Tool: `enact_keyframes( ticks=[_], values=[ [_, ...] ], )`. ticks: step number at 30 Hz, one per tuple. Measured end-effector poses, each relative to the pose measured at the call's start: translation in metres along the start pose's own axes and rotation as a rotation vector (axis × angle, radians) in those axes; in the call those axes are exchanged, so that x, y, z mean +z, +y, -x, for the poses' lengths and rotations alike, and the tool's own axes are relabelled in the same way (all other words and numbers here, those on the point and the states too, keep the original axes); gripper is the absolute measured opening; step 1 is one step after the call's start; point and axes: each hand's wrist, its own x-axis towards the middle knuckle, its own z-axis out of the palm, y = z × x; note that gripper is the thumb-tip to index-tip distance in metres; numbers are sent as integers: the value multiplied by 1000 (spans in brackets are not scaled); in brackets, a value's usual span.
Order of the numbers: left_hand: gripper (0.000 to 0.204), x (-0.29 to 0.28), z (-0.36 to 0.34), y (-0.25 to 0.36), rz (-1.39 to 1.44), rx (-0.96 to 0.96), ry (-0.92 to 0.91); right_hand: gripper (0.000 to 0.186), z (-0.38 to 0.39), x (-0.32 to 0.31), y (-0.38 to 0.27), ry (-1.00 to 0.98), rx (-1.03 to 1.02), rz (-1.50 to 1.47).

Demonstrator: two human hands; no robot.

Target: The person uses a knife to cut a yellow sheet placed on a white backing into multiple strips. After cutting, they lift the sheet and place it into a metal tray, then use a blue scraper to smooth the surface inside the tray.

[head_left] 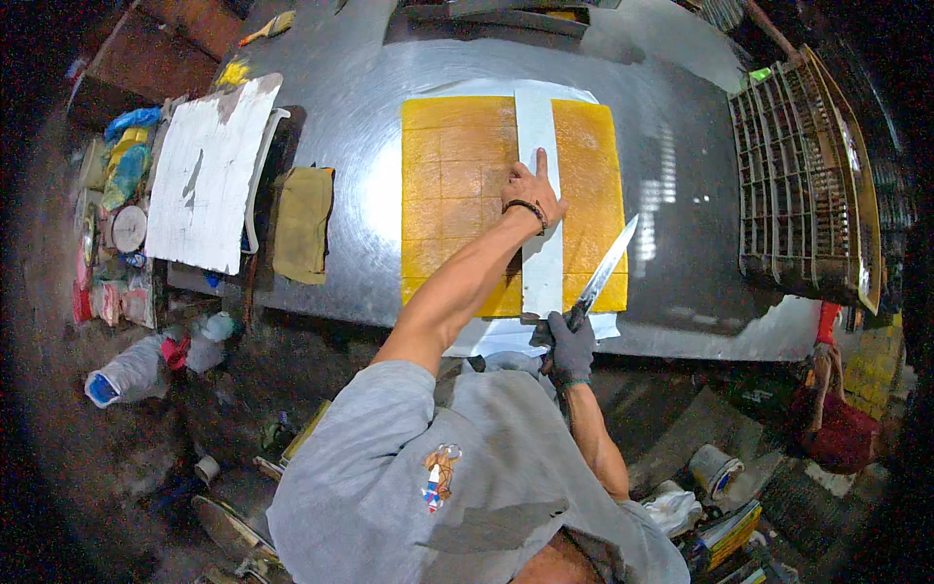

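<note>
A square golden-brown slab [457, 175] lies on a white sheet [486, 339] on the metal table. Cut lines form a grid across its left part. A long pale straightedge strip [536, 117] lies over the slab from far to near edge, right of the middle. My bare left hand [533, 195], with a dark bracelet at the wrist, presses down on the strip, its index finger stretched out and its fingers apart. By the slab's near edge, right of the strip, my grey-gloved right hand [571, 348] grips a knife [608, 268]. The blade points up and right over the slab's right edge.
A folded brown cloth [304, 224] lies at the table's left, beside a worn white board [209, 175]. A brush [268, 27] rests at the far left. Crates [803, 185] stand on the right. Another person's red-clothed body [842, 428] is at the lower right.
</note>
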Motion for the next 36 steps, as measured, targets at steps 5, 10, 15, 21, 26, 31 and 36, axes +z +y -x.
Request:
enact_keyframes(
  ticks=[5,10,15,21,26,31,36],
  values=[
    [109,3,0,-3,38,31,18,15,-3,-2,9,-33,-22,-54],
    [107,3,-3,-6,60,55,-16,15,3,3,7,-32,-6,-55],
    [107,10,-8,-10,95,76,4,13,3,7,7,-17,-15,-16],
    [118,4,-13,-7,82,61,-54,17,9,11,4,-7,-56,-25],
    [124,7,-30,-10,97,68,-105,17,15,17,-4,23,-25,-93],
    [133,19,-43,-16,82,130,-118,14,21,20,-18,83,-12,-36],
    [136,9,-43,-14,61,108,-184,14,13,13,-5,64,8,-130]
  ],
)
